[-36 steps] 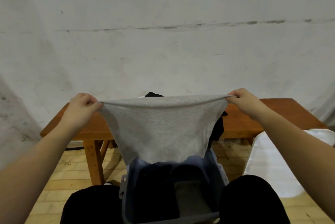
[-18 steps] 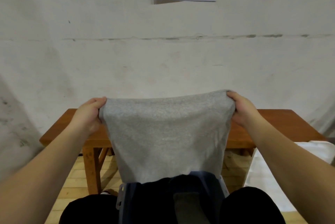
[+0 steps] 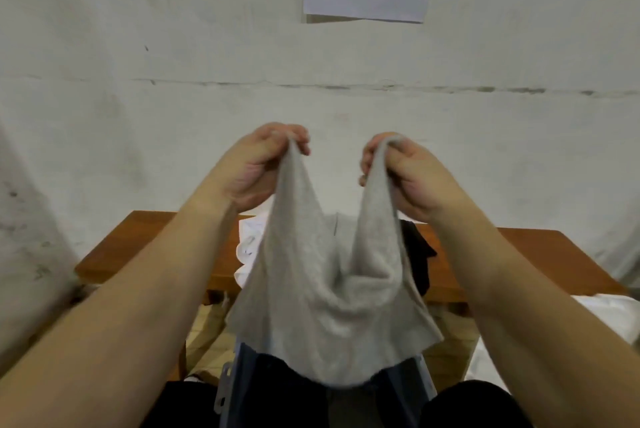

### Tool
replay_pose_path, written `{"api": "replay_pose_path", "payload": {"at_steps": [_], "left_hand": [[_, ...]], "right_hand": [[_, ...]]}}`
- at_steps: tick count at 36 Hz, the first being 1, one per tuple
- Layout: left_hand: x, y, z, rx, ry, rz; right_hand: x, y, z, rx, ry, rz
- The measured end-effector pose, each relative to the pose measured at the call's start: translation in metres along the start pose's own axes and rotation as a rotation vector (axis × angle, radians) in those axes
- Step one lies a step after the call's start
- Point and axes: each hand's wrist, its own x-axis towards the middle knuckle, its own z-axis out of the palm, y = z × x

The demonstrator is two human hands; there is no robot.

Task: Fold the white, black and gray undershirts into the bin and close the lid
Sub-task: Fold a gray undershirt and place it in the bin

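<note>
Left hand (image 3: 263, 164) and right hand (image 3: 405, 174) pinch gray shirt (image 3: 322, 289) above bin (image 3: 242, 379); loose pinch risks uneven fold, hem dragging.

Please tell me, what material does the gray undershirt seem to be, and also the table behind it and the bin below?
Gray undershirt: likely soft heathered knit, matte; it drapes in loose folds from both hands.
Table: looks like reddish-brown wood with smooth, slightly glossy top.
Bin: probably blue-gray plastic; thin rigid wall, smooth surface.
</note>
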Motion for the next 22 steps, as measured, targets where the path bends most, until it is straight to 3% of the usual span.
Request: {"api": "replay_pose_path", "payload": {"at_steps": [4,10,17,22], "left_hand": [[0.006,-0.014,0.043,-0.047,-0.084,-0.004],[0.005,-0.025,0.052,-0.114,-0.079,0.042],[0.007,-0.032,0.053,-0.014,0.005,0.066],[0.009,-0.035,0.048,0.169,0.142,0.049]], "right_hand": [[0.004,0.013,0.032,0.065,-0.073,-0.068],[-0.001,0.015,0.037,-0.085,0.052,-0.108],[-0.001,0.02,0.038,-0.11,0.086,-0.075],[0.006,0.021,0.033,0.046,-0.015,0.012]]}}
